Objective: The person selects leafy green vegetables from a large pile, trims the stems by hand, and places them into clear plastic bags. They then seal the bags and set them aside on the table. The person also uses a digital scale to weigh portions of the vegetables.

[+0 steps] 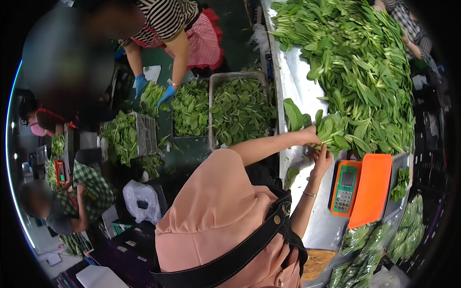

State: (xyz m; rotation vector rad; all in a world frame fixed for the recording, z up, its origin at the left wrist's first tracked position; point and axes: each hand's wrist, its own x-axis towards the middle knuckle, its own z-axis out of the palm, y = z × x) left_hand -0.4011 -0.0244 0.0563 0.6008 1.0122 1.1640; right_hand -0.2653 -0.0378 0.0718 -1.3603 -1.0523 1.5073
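My left hand (310, 136) and my right hand (321, 157) meet at the stem end of a leafy green vegetable plant (332, 130), over the metal table (299, 77). The left hand is closed around its base, and the fingertips of the right hand pinch at the same stems. A large pile of leafy greens (360, 82) covers the table beyond. Loose leaves (293, 115) lie beside my left hand. An orange and green digital scale (345, 187) with an orange pan (371, 190) stands to the right of my right hand.
Bagged greens (360, 252) and a wooden board (317, 264) lie at the table's near end. Crates of greens (239, 108) stand on the floor left of the table. A co-worker's blue-gloved hands (166, 95) hold greens there. Other people work at both sides.
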